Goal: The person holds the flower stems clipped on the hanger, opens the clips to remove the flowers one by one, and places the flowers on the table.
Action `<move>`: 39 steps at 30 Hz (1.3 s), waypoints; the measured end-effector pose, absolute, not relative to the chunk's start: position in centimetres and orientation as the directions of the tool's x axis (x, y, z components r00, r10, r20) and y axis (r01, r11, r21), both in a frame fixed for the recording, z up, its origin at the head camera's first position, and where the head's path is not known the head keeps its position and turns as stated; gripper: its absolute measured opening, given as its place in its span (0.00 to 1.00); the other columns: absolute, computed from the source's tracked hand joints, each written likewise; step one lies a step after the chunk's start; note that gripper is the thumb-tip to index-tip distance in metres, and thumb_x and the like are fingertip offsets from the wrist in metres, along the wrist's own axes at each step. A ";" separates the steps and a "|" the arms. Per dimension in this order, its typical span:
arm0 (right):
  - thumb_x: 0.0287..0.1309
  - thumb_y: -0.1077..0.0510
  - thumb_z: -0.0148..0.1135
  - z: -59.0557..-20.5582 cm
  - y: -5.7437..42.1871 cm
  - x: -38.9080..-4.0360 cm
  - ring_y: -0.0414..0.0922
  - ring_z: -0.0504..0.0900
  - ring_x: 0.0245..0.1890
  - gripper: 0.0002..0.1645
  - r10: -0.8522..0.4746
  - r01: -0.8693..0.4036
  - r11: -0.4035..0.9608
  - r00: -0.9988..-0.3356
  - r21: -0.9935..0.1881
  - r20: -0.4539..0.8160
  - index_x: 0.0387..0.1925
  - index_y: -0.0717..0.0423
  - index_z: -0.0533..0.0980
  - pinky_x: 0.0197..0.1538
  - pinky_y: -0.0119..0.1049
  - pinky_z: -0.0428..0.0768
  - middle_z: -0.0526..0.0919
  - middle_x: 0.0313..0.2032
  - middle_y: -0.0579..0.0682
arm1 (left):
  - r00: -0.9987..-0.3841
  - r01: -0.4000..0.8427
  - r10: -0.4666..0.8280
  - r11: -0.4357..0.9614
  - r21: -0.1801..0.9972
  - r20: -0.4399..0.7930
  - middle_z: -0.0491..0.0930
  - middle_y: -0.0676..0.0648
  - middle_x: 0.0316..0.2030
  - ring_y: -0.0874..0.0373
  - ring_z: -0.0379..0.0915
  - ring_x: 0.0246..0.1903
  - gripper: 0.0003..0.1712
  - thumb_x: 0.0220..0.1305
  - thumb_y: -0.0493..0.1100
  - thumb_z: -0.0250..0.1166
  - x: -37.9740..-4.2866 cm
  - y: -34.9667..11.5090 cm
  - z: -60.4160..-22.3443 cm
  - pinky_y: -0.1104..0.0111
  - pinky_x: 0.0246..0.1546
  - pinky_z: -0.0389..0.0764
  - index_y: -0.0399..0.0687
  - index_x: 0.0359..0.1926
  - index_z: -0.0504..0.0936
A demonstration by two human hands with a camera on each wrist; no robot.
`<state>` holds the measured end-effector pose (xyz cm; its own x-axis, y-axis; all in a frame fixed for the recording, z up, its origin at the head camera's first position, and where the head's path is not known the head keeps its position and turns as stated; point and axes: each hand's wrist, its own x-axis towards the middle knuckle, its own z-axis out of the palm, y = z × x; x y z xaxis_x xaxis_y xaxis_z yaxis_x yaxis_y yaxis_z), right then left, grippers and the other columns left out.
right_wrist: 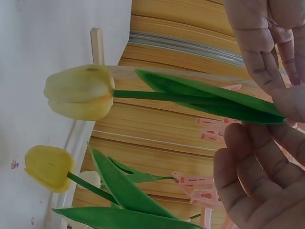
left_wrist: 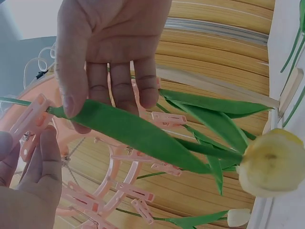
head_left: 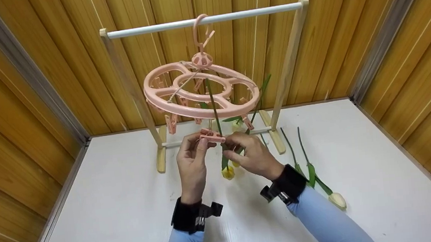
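Observation:
My left hand pinches a pink clothespin that hangs on the near side of a pink oval drying hanger. With its thumb and index finger, my right hand holds an artificial tulip by the leaf and stem close to the clothespin. The pale yellow bloom points down, and the stem rises past the clothespin's tip and up in front of the hanger. In the right wrist view, the left thumb and fingers partly hide the clothespin. Another yellow tulip hangs head down beyond the held one.
The hanger hooks over a white rod on a wooden stand. Several other clothespins dangle from it, and a white tulip hangs farther back. On the white table, more tulips lie at right.

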<state>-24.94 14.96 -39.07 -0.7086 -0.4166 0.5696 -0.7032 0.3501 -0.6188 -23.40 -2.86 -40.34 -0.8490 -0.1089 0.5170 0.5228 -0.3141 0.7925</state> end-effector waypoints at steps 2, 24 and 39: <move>0.63 0.66 0.69 -39.1 14.9 -24.9 0.47 0.85 0.38 0.12 -0.418 -0.711 0.354 -0.701 -0.607 0.578 0.48 0.63 0.84 0.42 0.43 0.85 0.86 0.39 0.54 | -0.851 0.520 -0.109 -0.322 0.791 0.514 0.84 0.39 0.49 0.49 0.83 0.49 0.11 0.77 0.34 0.57 -23.4 -3.0 -40.3 0.60 0.51 0.82 0.29 0.53 0.75; 0.67 0.63 0.66 -39.1 14.3 -24.8 0.41 0.81 0.34 0.05 -0.422 -0.714 0.361 -0.699 -0.600 0.577 0.42 0.60 0.84 0.38 0.35 0.81 0.86 0.38 0.51 | -0.862 0.490 -0.104 -0.416 0.766 0.496 0.82 0.40 0.49 0.49 0.83 0.50 0.10 0.77 0.35 0.58 -23.4 -3.5 -40.2 0.59 0.52 0.83 0.32 0.54 0.74; 0.68 0.64 0.65 -39.3 14.2 -24.8 0.41 0.80 0.32 0.02 -0.434 -0.729 0.340 -0.682 -0.594 0.588 0.38 0.57 0.84 0.36 0.36 0.81 0.85 0.35 0.50 | -0.885 0.458 -0.107 -0.369 0.808 0.453 0.79 0.38 0.53 0.54 0.80 0.48 0.23 0.75 0.35 0.61 -23.3 -3.7 -40.3 0.66 0.51 0.81 0.27 0.66 0.72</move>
<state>-24.84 14.18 -39.30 -0.6824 -0.4338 0.5884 -0.7287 0.3404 -0.5942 -23.25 -3.74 -40.29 -0.8851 -0.1074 0.4528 0.4584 -0.3692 0.8084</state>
